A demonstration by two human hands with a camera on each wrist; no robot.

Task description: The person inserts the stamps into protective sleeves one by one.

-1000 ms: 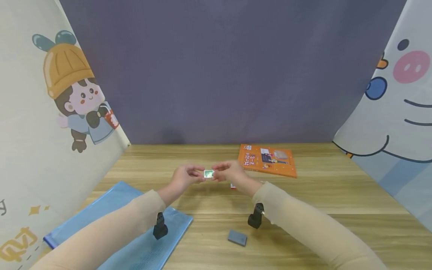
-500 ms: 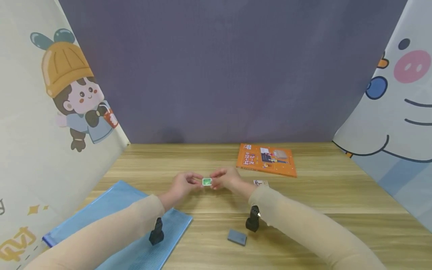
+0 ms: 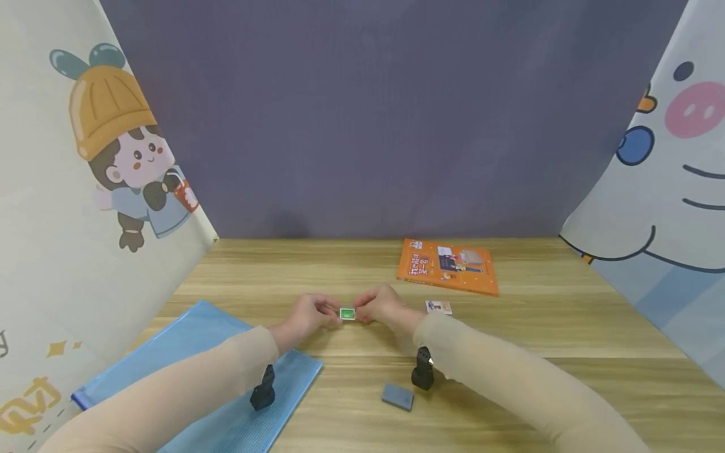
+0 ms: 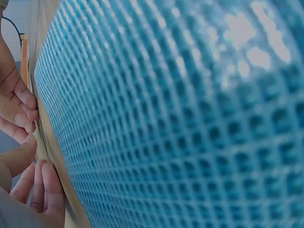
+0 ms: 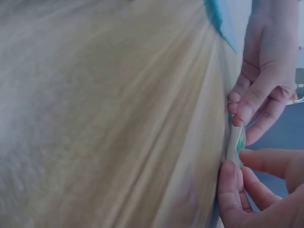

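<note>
The left hand and the right hand meet over the middle of the tabletop, each with thumb and fingers pinched on a small green card. The left hand has its left end, the right hand its right end, and the green face with its white border shows between them. From the right wrist the card is seen nearly edge-on, close to the tabletop; whether it touches I cannot tell. In the left wrist view the fingers hide it

A second card, printed with a picture, lies just right of the right hand, in front of an orange book. A grey box sits nearer the person, well apart from both hands. On the left, a blue mesh pouch lies partly under the left sleeve in the head view. A dark curtain hangs behind the tabletop, between two panels with cartoon prints
</note>
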